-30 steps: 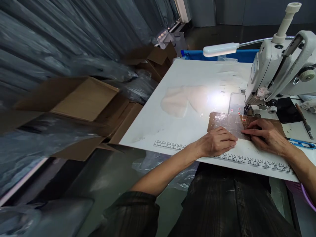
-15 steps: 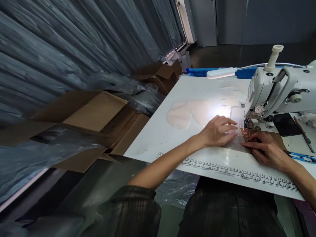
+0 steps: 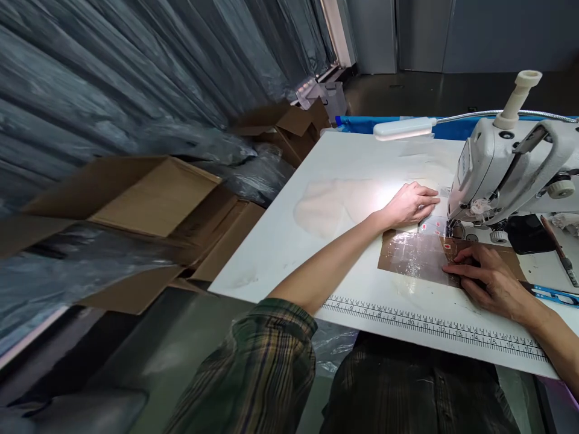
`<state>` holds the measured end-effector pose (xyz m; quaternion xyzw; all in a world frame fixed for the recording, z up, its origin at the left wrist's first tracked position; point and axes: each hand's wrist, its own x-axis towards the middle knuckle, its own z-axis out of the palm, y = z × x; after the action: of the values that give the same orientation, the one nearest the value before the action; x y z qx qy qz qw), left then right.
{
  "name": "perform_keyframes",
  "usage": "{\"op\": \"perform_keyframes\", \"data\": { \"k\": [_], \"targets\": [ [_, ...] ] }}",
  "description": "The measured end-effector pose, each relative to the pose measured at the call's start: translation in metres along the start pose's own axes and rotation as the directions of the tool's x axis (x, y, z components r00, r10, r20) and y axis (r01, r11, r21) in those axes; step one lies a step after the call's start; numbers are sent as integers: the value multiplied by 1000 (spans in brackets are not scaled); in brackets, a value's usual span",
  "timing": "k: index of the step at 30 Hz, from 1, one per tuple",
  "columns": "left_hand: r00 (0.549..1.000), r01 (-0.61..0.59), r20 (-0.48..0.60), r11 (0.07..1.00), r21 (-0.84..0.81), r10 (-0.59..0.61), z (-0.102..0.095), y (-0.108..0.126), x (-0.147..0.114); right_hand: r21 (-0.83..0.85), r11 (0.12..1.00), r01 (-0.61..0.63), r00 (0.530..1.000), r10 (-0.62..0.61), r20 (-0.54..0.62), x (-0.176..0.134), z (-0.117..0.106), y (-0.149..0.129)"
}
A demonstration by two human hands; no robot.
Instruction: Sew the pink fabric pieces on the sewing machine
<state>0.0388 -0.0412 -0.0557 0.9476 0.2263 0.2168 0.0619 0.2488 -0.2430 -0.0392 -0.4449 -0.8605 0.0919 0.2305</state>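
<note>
A flat brown sheet [image 3: 389, 258] lies on the white table beside the sewing machine's needle area. A shiny clear plastic piece [image 3: 414, 248] covers part of it. Small red marks [image 3: 447, 246] show near the needle. My left hand [image 3: 412, 204] lies palm down just left of the machine head, its fingers stretched together over the far end of the clear plastic. On the right, my right hand [image 3: 491, 278] rests on the brown sheet, index finger extended at the plastic's edge and the other fingers partly bent. Neither hand visibly grips anything.
The white sewing machine [image 3: 488, 169] stands at the right, with a lamp [image 3: 404, 128] behind. Blue thread snips [image 3: 554, 294], a black phone-like slab [image 3: 529, 234] and a printed ruler [image 3: 420, 325] are on the table. Open cardboard boxes [image 3: 154, 193] stand left.
My left hand has moved away from me along the plastic, uncovering the brown sheet's left part. My right hand stays about where it was. The view has shifted slightly.
</note>
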Motion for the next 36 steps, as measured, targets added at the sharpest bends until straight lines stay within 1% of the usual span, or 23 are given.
{"op": "perform_keyframes", "data": {
  "k": [3, 6, 9, 12, 14, 16, 18, 20, 23, 25, 26, 30, 36],
  "targets": [
    [998, -36, 60, 999, 29, 34, -2, 0, -1, -6, 1000, -2, 1000, 2, 14, 0, 0, 0],
    [996, -20, 87, 997, 78, 13, -4, 1, -2, -14, 1000, -6, 1000, 6, 16, 1, -1, -1],
    [999, 41, 13, 990, 135, -43, -2, 1, -3, -23, 1000, 9, 1000, -9, -2, 1, -1, -2],
    [996, 62, -80, 987, 149, -50, -4, 3, -4, -18, 1000, 19, 1000, -19, -10, 1, 1, -1],
    [991, 56, -124, 990, 127, -40, -12, 7, -4, -15, 1000, 4, 1000, -4, -9, 0, 3, 0],
    [990, 34, -142, 996, 85, -22, -23, 16, -6, -18, 1000, -4, 1000, 4, -15, 0, 4, 0],
    [994, -29, -104, 999, 38, 33, -33, 31, -11, -19, 1000, -4, 1000, 4, -23, 0, 4, -1],
    [992, -118, -36, 992, 34, 119, -39, 50, -21, -24, 1000, -5, 1000, 4, -26, 1, 4, -1],
    [974, -224, 3, 967, 121, 226, -38, 73, -41, -46, 999, -1, 1000, 0, -28, 1, 4, -2],
    [961, -276, 7, 948, 162, 278, -32, 82, -53, -56, 998, 0, 1000, -1, -29, 1, 4, -2],
    [957, -286, 8, 941, 181, 289, -30, 84, -58, -58, 998, -1, 1000, -1, -29, 1, 4, -2],
    [964, -263, 41, 923, 280, 262, -23, 87, -65, -55, 998, 8, 999, -10, -37, 0, 5, -2],
    [963, -265, 145, 876, 402, 225, -25, 93, -65, -83, 996, 38, 997, -44, -70, -1, 7, -3]
  ]
}}
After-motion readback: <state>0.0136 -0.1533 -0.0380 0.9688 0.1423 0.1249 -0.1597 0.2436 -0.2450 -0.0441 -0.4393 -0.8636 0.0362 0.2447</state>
